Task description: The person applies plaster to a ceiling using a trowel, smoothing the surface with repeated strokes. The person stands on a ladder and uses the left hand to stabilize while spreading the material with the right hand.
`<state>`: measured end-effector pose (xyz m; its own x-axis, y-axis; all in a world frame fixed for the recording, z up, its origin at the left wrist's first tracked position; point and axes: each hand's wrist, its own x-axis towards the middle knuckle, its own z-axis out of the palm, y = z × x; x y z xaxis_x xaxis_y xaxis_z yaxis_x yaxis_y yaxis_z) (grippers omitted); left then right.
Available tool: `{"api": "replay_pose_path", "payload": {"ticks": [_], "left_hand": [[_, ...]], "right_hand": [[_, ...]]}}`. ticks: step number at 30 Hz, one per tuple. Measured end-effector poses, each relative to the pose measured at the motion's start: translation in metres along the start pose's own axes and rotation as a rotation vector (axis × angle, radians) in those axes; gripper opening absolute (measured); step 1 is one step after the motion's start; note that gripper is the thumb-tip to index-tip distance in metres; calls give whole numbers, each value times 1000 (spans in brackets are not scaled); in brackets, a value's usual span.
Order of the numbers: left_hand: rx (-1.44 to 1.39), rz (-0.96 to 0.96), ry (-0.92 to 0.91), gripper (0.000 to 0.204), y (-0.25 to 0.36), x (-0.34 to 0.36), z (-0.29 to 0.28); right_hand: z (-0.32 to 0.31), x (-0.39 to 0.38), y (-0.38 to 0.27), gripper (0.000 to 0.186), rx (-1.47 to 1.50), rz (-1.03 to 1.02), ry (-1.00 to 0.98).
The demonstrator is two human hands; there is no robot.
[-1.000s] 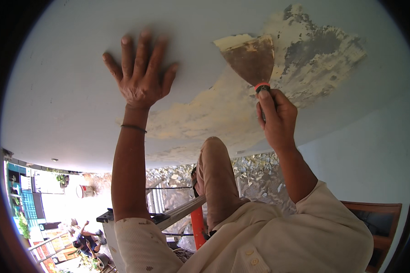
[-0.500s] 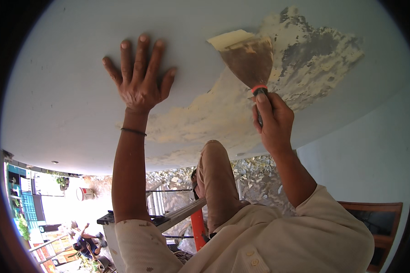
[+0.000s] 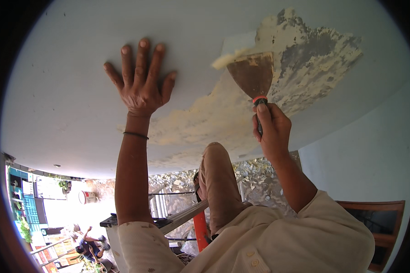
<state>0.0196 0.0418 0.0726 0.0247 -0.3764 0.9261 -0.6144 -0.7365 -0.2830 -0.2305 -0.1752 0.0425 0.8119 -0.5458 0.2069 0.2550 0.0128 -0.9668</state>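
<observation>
Gripping a fan-shaped, black-and-red-handled steel scraper (image 3: pixel 255 79), the right hand (image 3: pixel 274 126) holds it near the left edge of the cream-and-grey bare patch (image 3: pixel 316 68); the splayed, empty left hand (image 3: pixel 143 86) rests on the pale grey painted ceiling (image 3: pixel 82 98). Prying could drop the cream paint flake (image 3: pixel 227 60) (blurred).

Your left hand (image 3: pixel 141 91) rests on the ceiling (image 3: pixel 77 100), left of the scraper (image 3: pixel 252 77) in your right hand (image 3: pixel 275 129). A bucket (image 3: pixel 87 197) is left of your ladder (image 3: pixel 183 216).
</observation>
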Motion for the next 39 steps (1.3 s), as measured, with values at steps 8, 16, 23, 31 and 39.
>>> {"api": "replay_pose_path", "payload": {"ticks": [8,16,23,31,39], "left_hand": [[2,-1,2,59,-3,-3,0],[12,68,26,63,-1,3,-1],[22,65,13,64,-3,1,-2],[19,32,2,60,-2,-4,1],[24,42,10,63,2,1,1]], "right_hand": [[33,40,-54,35,61,-140,-33],[-15,-15,29,31,38,92,45],[-33,-18,51,26,-204,-14,38],[-36,15,-12,25,-711,-252,-152],[-41,30,-48,24,-915,-371,-219]]}}
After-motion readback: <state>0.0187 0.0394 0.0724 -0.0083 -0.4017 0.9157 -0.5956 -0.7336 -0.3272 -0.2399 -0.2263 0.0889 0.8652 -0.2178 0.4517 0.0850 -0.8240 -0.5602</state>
